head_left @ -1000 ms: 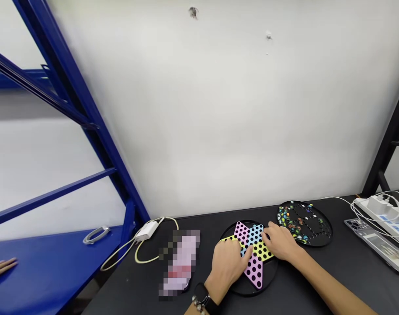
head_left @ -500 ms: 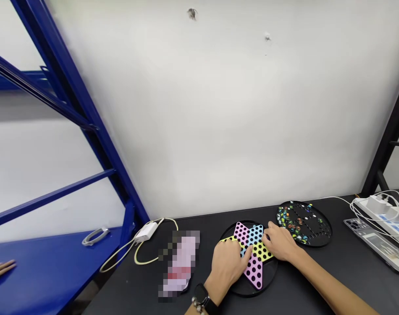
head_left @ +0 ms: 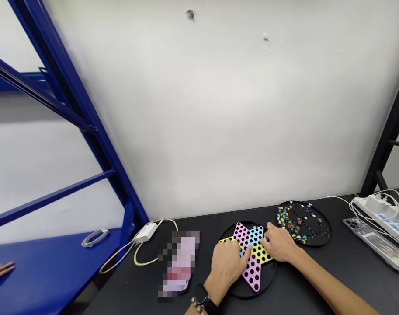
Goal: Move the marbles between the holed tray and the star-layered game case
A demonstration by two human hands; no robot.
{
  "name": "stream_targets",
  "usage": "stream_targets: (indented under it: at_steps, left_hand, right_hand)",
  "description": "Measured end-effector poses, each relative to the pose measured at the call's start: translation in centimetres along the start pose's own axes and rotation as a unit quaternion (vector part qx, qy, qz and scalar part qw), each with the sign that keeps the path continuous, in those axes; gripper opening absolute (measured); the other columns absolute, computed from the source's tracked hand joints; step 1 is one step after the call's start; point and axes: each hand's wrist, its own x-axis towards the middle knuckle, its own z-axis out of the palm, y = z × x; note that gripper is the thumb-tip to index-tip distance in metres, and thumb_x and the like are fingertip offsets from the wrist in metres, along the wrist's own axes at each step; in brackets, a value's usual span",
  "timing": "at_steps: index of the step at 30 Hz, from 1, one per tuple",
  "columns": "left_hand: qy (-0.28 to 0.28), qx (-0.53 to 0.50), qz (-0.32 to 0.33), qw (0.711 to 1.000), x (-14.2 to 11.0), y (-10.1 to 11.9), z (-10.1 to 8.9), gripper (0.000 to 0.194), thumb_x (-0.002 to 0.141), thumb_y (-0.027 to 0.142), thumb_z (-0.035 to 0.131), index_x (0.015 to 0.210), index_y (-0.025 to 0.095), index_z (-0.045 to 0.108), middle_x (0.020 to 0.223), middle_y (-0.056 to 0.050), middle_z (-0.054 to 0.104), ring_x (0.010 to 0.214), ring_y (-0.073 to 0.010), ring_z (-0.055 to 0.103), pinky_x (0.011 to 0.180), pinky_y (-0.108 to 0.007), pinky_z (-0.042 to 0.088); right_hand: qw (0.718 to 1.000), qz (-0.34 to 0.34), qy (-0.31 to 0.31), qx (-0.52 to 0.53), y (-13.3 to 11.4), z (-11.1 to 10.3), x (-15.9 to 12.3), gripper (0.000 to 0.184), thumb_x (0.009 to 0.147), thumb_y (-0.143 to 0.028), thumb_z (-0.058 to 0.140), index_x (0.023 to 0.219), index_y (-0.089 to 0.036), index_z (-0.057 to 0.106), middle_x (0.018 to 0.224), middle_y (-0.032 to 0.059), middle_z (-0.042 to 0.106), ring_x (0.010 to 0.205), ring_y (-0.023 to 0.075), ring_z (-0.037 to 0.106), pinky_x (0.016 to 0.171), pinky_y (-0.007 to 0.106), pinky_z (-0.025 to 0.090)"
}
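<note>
A star-shaped Chinese checkers board (head_left: 251, 272) in pink, blue and yellow, dotted with black holes, lies on a round black tray (head_left: 268, 280). My left hand (head_left: 227, 262), wearing a watch, curls over the board's left side, its thumb lying across the middle. At the right side, my right hand (head_left: 279, 243) has its fingers bent around the edge by the yellow point. A small dark round spot shows between those fingers; I cannot tell whether it is a marble or a hole. Both hands cover parts of the star.
Another round black tray (head_left: 317, 232) with several glass marbles stands behind my right hand. On the right are a phone (head_left: 376, 245) and a white power strip (head_left: 389, 214) with cables. A blurred pinkish object (head_left: 182, 262) and a white adapter (head_left: 147, 232) lie left. A person's fingers (head_left: 1, 271) show far left.
The star board has turned slightly, its lower pink point shifting left and toward me. A dark spot now shows between my right fingers. Both hands stay at the board.
</note>
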Motion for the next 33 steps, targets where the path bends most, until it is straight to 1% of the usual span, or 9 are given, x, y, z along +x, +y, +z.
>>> stream_targets:
  at_steps: [8, 15, 21, 26, 29, 33]
  left_hand:
    - [-0.008, -0.005, 0.0, 1.0, -0.1, 0.1, -0.3, 0.058, 0.097, 0.054, 0.038, 0.071, 0.016, 0.073, 0.073, -0.011, 0.072, 0.074, -0.0246, 0.069, 0.066, -0.031, 0.041]
    - [-0.008, -0.009, -0.003, 1.0, 0.0, 0.0, -0.3, 0.057, 0.096, 0.053, 0.038, 0.071, 0.016, 0.073, 0.072, -0.01, 0.072, 0.073, -0.0242, 0.069, 0.066, -0.032, 0.041]
    - [0.002, -0.009, 0.003, 1.0, 0.0, -0.2, 0.1, 0.057, 0.096, 0.053, 0.038, 0.069, 0.017, 0.073, 0.072, -0.011, 0.072, 0.072, -0.0254, 0.069, 0.064, -0.033, 0.041]
    - [0.001, -0.008, 0.005, 1.0, 0.1, -0.2, 0.1, 0.058, 0.096, 0.055, 0.038, 0.069, 0.017, 0.072, 0.073, -0.011, 0.072, 0.074, -0.0254, 0.069, 0.066, -0.032, 0.042]
    - [0.0, -0.006, 0.007, 1.0, 0.0, -0.2, 0.1, 0.058, 0.097, 0.054, 0.037, 0.069, 0.017, 0.072, 0.075, -0.011, 0.072, 0.075, -0.0254, 0.069, 0.066, -0.033, 0.042]
    - [0.001, -0.007, 0.007, 1.0, 0.0, -0.1, 0.0, 0.059, 0.097, 0.055, 0.036, 0.068, 0.017, 0.072, 0.074, -0.011, 0.072, 0.074, -0.0261, 0.069, 0.067, -0.034, 0.042]
  right_hand:
    - [1.0, 0.01, 0.011, -0.007, -0.3, -0.4, -0.1, 0.04, 0.095, -0.027, 0.041, 0.067, -0.018, 0.067, 0.093, 0.0084, 0.067, 0.067, 0.0148, 0.061, 0.062, 0.028, 0.03]
    - [0.999, 0.023, 0.017, 0.021, 0.0, -0.1, 0.1, 0.039, 0.095, -0.026, 0.04, 0.066, -0.018, 0.064, 0.085, 0.0077, 0.066, 0.071, 0.0163, 0.061, 0.063, 0.028, 0.03]
    - [0.997, 0.042, 0.05, 0.044, 0.3, 0.8, 0.3, 0.037, 0.095, -0.026, 0.041, 0.064, -0.018, 0.061, 0.08, 0.0054, 0.064, 0.068, 0.0142, 0.058, 0.062, 0.027, 0.029]
    - [0.992, 0.044, 0.092, 0.081, 0.6, 1.4, 0.7, 0.042, 0.097, -0.024, 0.038, 0.059, -0.019, 0.056, 0.074, 0.0038, 0.062, 0.066, 0.0129, 0.056, 0.061, 0.026, 0.029]
    - [0.989, 0.041, 0.104, 0.097, 0.8, 1.5, 0.9, 0.044, 0.098, -0.024, 0.037, 0.057, -0.019, 0.055, 0.071, 0.0037, 0.062, 0.066, 0.013, 0.056, 0.063, 0.026, 0.031]
    - [0.988, 0.05, 0.112, 0.093, 0.7, 1.6, 0.9, 0.044, 0.098, -0.025, 0.038, 0.058, -0.019, 0.057, 0.068, 0.0035, 0.062, 0.064, 0.0136, 0.055, 0.061, 0.026, 0.031]
